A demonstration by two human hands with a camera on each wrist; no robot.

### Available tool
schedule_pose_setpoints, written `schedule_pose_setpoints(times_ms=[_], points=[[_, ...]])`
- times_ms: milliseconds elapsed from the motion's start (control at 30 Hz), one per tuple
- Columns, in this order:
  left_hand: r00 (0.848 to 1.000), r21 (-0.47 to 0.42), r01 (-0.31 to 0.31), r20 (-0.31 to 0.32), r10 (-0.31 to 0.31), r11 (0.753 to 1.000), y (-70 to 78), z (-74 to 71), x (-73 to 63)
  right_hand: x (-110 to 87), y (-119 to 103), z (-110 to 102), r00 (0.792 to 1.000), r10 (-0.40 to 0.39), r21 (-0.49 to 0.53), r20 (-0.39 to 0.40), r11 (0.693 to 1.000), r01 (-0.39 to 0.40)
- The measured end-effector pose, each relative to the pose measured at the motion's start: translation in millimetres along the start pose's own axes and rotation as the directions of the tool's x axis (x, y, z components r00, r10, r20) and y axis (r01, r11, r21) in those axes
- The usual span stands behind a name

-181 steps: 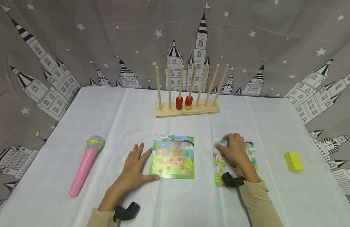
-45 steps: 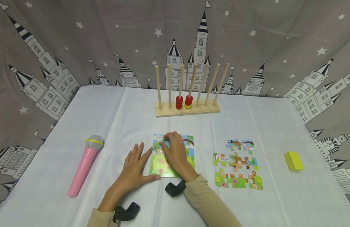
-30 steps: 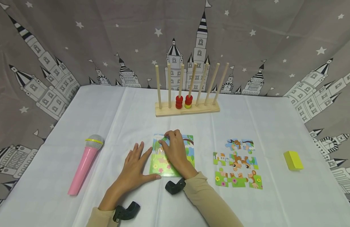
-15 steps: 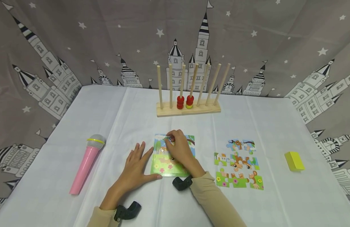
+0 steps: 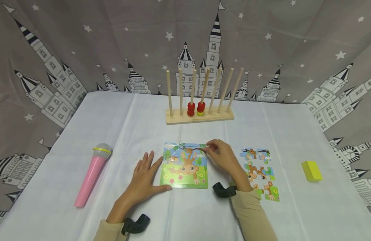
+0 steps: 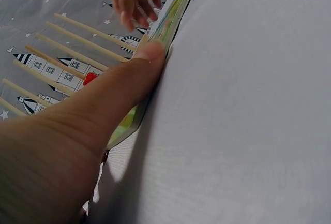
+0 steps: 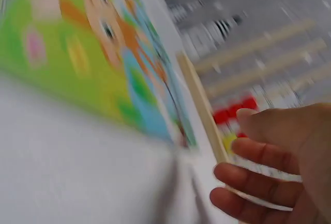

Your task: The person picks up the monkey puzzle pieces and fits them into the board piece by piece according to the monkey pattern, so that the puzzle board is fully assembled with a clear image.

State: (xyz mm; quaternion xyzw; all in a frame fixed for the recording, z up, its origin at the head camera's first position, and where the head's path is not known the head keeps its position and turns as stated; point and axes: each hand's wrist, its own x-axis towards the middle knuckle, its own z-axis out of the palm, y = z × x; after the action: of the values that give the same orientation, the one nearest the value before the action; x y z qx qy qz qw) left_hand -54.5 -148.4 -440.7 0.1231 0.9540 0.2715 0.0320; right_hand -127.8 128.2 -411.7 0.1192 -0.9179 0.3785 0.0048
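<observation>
In the head view my left hand (image 5: 144, 180) lies spread on the cloth at the left edge of the monkey puzzle board (image 5: 185, 180), its thumb across the near left corner. The left wrist view shows that thumb (image 6: 124, 89) over the board's edge. A puzzle piece (image 5: 171, 147) lies in the board's far left corner. My right hand (image 5: 222, 155) is in the air beside the far right corner of the board; in the right wrist view its fingers (image 7: 258, 180) are loosely bent with nothing between them. Several loose puzzle pieces (image 5: 263, 172) lie to its right, some hidden by the forearm.
A wooden peg abacus (image 5: 200, 117) with red and yellow beads stands behind the board. To the left lies a pink toy microphone (image 5: 90, 177), to the right a yellow block (image 5: 311, 171). A grey castle-print curtain (image 5: 113, 36) hangs around the white-covered table (image 5: 128, 117).
My right hand took a puzzle piece from the right-hand group to the board's far left corner, let it go there, and moved back right. My left hand has stayed in place.
</observation>
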Motion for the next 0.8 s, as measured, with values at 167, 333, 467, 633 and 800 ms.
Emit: schedule_pose_setpoints(times_ms=[167,333,467,633,800], points=[[1.0,-0.009,0.007,0.012,-0.007,1.0,-0.2,0.3,0.4,-14.3,29,-39,0.994,0.098,-0.075,-0.05,0.992,-0.102],[1.0,-0.003,0.009,0.009,-0.009,1.0,-0.8,0.8,0.5,-26.8,56,-71,0.981,0.175,-0.122,-0.088,0.975,-0.185],[1.0,0.0,0.007,0.008,-0.007,1.0,-0.8,0.6,0.7,-33.6,71,-85,0.965,0.244,-0.135,-0.099,0.957,-0.256],[1.0,0.0,0.009,0.008,-0.009,1.0,-1.0,0.6,0.8,-37.9,81,-93,0.951,0.297,-0.14,-0.086,0.942,-0.306],[1.0,0.008,0.008,0.007,-0.008,1.0,-0.8,0.2,0.1,-38.1,86,-94,0.946,0.315,-0.152,-0.074,0.934,-0.323]])
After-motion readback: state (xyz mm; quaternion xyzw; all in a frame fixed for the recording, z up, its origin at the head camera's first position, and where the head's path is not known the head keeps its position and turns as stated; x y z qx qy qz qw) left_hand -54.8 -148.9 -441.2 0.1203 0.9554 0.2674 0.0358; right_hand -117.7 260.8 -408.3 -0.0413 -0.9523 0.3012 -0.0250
